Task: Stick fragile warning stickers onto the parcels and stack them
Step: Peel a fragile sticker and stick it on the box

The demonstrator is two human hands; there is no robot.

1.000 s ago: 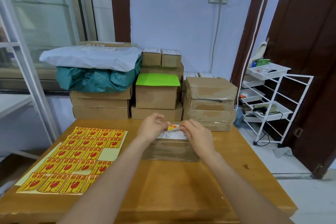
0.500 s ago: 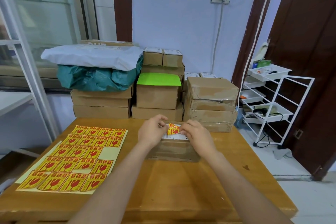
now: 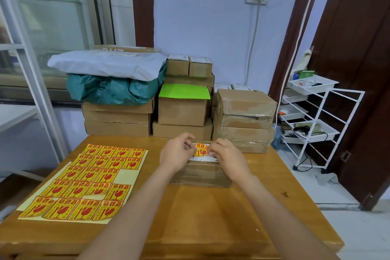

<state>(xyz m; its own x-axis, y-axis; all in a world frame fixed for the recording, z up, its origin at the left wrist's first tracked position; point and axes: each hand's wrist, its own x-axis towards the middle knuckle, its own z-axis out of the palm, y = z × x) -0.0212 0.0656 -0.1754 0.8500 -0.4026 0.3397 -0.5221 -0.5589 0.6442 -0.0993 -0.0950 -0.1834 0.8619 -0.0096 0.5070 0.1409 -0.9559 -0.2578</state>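
Both hands meet over a taped cardboard parcel (image 3: 200, 173) lying near the far edge of the tabletop (image 3: 211, 213); the left hand (image 3: 177, 154) and the right hand (image 3: 226, 155) each pinch one side of a yellow-and-red fragile sticker (image 3: 201, 149) with curled fingers, holding it just over the parcel's white label (image 3: 203, 158); the sticker sheet (image 3: 86, 181) lies flat toward the left edge; stacked boxes (image 3: 244, 118) stand just beyond the far edge.
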